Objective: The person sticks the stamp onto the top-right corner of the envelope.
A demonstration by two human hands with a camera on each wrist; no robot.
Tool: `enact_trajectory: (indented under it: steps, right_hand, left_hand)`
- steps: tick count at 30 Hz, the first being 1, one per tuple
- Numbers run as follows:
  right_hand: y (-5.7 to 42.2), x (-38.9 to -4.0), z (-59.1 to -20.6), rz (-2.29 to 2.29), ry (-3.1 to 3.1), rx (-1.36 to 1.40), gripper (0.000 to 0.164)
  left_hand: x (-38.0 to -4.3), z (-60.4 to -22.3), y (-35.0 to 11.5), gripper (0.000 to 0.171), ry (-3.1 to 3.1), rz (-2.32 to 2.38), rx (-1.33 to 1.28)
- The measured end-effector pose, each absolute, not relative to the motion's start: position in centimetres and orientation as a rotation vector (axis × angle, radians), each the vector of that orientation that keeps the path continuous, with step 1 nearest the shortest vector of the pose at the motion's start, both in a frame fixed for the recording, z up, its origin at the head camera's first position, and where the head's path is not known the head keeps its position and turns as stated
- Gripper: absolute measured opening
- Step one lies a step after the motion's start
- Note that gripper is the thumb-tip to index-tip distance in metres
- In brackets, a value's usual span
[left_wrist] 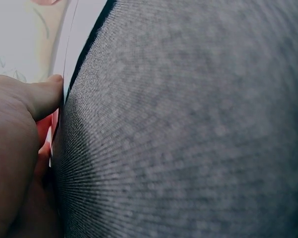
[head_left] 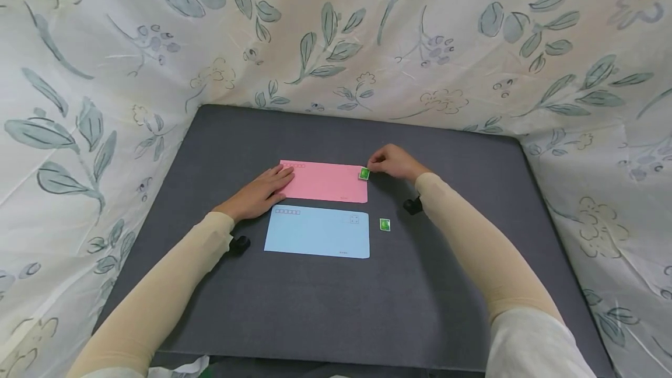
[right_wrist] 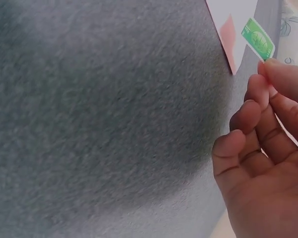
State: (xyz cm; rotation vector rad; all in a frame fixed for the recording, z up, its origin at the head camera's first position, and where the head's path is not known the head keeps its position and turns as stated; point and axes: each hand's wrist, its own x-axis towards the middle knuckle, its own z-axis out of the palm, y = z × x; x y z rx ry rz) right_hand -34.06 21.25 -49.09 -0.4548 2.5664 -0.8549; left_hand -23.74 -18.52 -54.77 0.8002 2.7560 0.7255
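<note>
A pink envelope point(head_left: 325, 182) lies flat on the dark grey table. My left hand point(head_left: 257, 194) rests on its left end with the fingers spread out straight. Over the envelope's upper right corner, my right hand point(head_left: 396, 162) pinches a small green stamp point(head_left: 364, 174) by one corner between thumb and index finger. In the right wrist view this stamp point(right_wrist: 259, 39) shows a pale leaf-like print and appears raised off the paper. The left wrist view shows the left thumb point(left_wrist: 47, 96) at the envelopes' edge; the fingertips are mostly hidden there.
Just below the pink envelope lies a light blue envelope point(head_left: 317, 235) with printed boxes along its top. To its right a second green stamp point(head_left: 385, 224) lies on the table point(head_left: 315, 302). Floral cloth point(head_left: 336, 45) hangs behind and beside the table.
</note>
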Motion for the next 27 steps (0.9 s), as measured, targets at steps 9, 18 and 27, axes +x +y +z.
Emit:
enact_trajectory:
  steps: [9,18,27]
  right_hand:
    - [19.4,-34.7,-48.8,-0.823,2.553,-0.447,0.018]
    - [17.9,-35.4,-48.8,-0.800,2.545,-0.439,0.020]
    - [16.8,-35.9,-48.9,-0.791,2.504,-0.423,0.021]
  left_hand:
    - [-23.7,-54.7,-19.0,0.065,2.756,0.713,0.801]
    - [-23.9,-54.3,-19.0,0.066,2.727,0.704,0.789]
    - [-24.3,-53.9,-19.0,0.066,2.686,0.705,0.810]
